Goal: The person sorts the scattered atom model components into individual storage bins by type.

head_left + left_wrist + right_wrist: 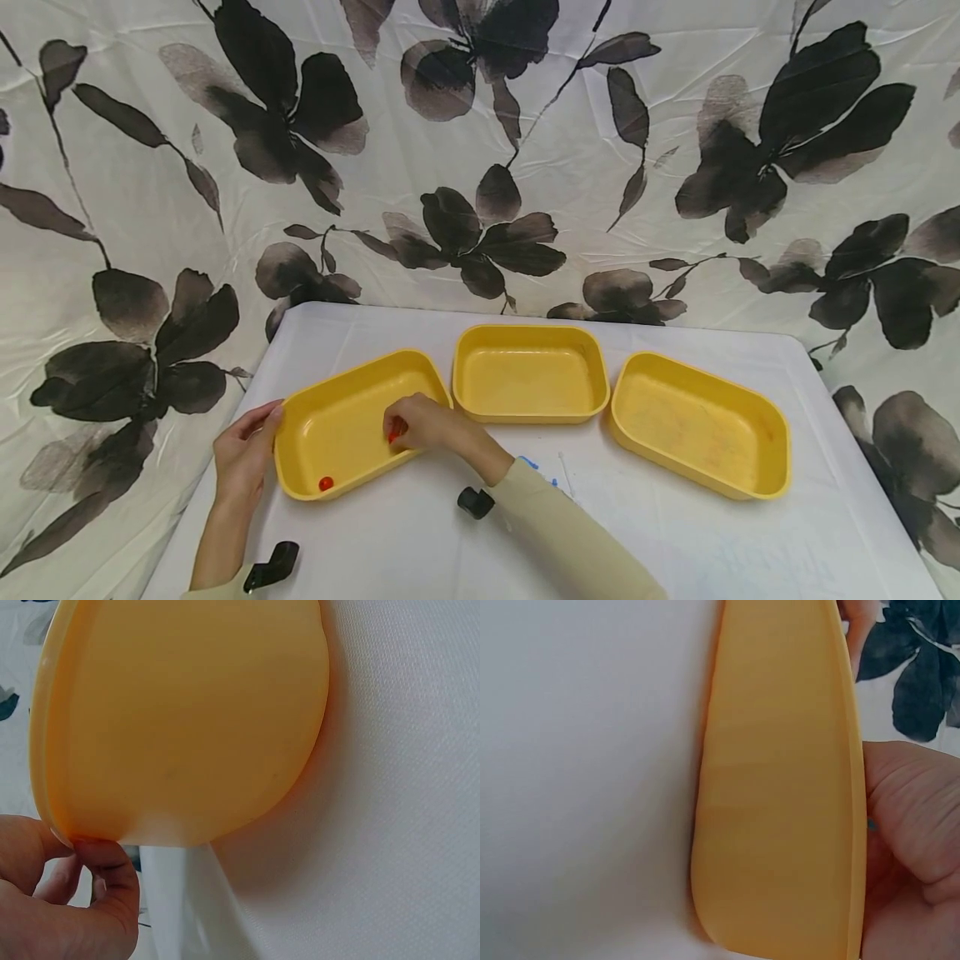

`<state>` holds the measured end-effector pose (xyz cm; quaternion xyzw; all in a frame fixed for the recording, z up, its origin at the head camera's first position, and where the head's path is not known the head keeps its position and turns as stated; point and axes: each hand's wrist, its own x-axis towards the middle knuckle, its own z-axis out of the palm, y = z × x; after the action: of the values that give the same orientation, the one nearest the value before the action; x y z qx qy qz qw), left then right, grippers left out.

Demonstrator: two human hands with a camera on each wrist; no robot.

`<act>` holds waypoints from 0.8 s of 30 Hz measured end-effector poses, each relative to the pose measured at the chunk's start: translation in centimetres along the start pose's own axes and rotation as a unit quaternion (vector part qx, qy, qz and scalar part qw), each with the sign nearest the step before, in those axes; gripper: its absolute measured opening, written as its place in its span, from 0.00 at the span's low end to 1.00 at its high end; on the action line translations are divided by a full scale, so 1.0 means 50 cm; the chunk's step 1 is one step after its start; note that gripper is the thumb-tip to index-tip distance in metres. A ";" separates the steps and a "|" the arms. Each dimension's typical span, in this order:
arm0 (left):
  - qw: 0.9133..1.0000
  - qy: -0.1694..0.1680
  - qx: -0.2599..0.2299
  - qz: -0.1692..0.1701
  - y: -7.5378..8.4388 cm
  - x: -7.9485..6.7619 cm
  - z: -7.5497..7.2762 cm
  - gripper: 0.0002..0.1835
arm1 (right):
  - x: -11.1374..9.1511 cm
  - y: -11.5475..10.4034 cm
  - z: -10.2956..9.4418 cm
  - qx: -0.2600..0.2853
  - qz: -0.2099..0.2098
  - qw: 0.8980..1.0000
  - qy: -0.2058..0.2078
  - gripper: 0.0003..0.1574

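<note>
At the left of the table stands a yellow tray [341,392], turned at a slant. My left hand [243,450] pinches its left end at the rim, thumb and finger meeting on the edge in the left wrist view [82,889]. Reaching over the tray's near right side, my right hand [427,429] has its fingertips down inside, holding a small red ball [393,436] that they partly cover. Another small red ball [326,483] lies in the near left corner. From the right wrist, the tray's outer wall [780,780] hides those fingertips.
A second yellow tray [532,415] stands at the back middle, and a third [701,417] slants at the right. Blue marks [528,461] show on the white table cover [600,533] by the right sleeve. A floral cloth [480,150] hangs behind.
</note>
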<state>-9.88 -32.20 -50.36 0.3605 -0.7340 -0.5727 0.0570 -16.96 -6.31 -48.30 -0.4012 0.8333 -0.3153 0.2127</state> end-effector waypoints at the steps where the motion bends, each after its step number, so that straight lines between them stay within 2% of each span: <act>1: 1.000 0.001 -0.001 0.000 0.000 0.000 0.000 0.26 | 0.001 -0.001 -0.001 0.001 0.007 1.000 -0.005 0.06; 9: 1.000 0.008 -0.002 -0.005 0.001 -0.002 0.003 0.25 | 0.002 -0.007 -0.004 0.011 0.061 0.997 -0.039 0.04; 14: 1.000 0.007 0.002 0.003 0.001 -0.002 0.002 0.25 | 0.003 -0.011 -0.008 0.021 0.084 0.995 -0.058 0.04; 24: 1.000 0.010 0.008 0.003 0.003 -0.004 0.001 0.26 | -0.002 -0.010 -0.015 0.018 0.075 0.995 -0.064 0.03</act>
<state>-9.82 -32.04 -50.20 0.3638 -0.7390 -0.5635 0.0633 -17.08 -6.19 -47.43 -0.3534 0.8397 -0.2872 0.2957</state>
